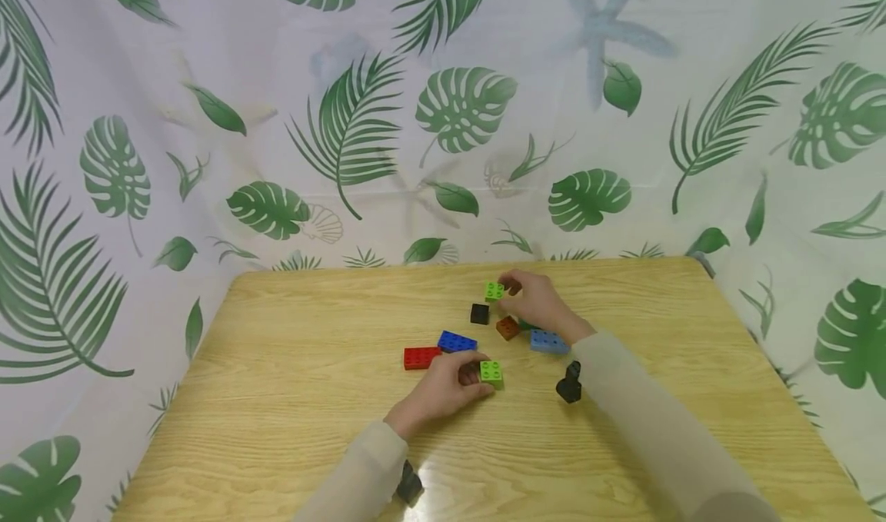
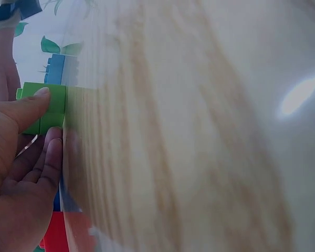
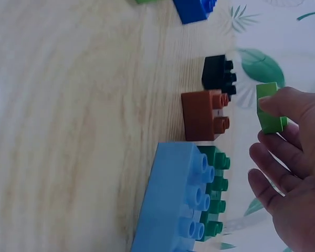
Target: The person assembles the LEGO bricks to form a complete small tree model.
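My left hand (image 1: 446, 386) pinches a lime green toy brick (image 1: 491, 374) low over the table, near its middle. In the left wrist view the thumb lies on one side of that green brick (image 2: 53, 107), with curled fingers beside it. Farther back, my right hand (image 1: 538, 300) holds a second lime green brick (image 1: 494, 291) between thumb and index finger; the right wrist view shows this brick (image 3: 269, 107) too. Close to the right hand are a black brick (image 1: 479, 314), a brown brick (image 1: 507, 327) and a light blue brick (image 1: 549, 341). A dark green brick (image 3: 214, 191) is mostly hidden in the head view.
Left of centre, a red brick (image 1: 421, 358) and a dark blue brick (image 1: 457, 342) lie just beyond the left hand. Black wrist-worn devices (image 1: 570, 384) stick out below both sleeves. A leaf-patterned curtain (image 1: 374, 199) hangs behind the wooden table (image 1: 291, 399).
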The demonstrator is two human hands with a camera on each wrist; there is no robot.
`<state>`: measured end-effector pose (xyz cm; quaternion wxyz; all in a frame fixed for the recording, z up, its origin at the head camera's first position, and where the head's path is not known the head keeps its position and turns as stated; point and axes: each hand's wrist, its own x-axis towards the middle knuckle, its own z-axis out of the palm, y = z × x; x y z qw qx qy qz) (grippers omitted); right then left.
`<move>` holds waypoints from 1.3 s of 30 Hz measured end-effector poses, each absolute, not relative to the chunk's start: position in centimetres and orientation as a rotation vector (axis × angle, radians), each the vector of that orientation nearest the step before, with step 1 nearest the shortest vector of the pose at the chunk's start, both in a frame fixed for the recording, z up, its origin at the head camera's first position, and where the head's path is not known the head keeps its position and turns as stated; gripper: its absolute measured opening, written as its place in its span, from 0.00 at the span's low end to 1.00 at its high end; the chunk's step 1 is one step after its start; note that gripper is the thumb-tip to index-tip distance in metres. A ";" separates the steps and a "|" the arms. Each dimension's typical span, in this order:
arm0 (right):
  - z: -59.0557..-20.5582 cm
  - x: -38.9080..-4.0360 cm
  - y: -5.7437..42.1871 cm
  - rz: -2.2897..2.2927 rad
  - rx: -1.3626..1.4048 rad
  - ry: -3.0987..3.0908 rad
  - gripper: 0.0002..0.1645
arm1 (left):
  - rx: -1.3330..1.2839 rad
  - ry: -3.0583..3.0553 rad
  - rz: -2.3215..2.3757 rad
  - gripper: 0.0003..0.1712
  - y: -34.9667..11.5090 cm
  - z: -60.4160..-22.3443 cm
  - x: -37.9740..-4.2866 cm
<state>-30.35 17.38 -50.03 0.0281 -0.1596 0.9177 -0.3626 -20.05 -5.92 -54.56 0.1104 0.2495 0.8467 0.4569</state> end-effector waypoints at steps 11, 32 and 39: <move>-49.0 -27.0 17.7 -1.106 -0.641 2.841 0.25 | 0.726 2.516 1.323 0.24 -5.8 -54.6 -19.9; -49.2 -22.0 17.6 -1.056 -0.734 2.754 0.23 | 0.731 2.509 1.326 0.25 -5.7 -54.9 -20.2; -49.8 -20.9 17.6 -1.060 -0.706 2.710 0.21 | 0.743 2.504 1.326 0.25 -5.8 -54.7 -20.0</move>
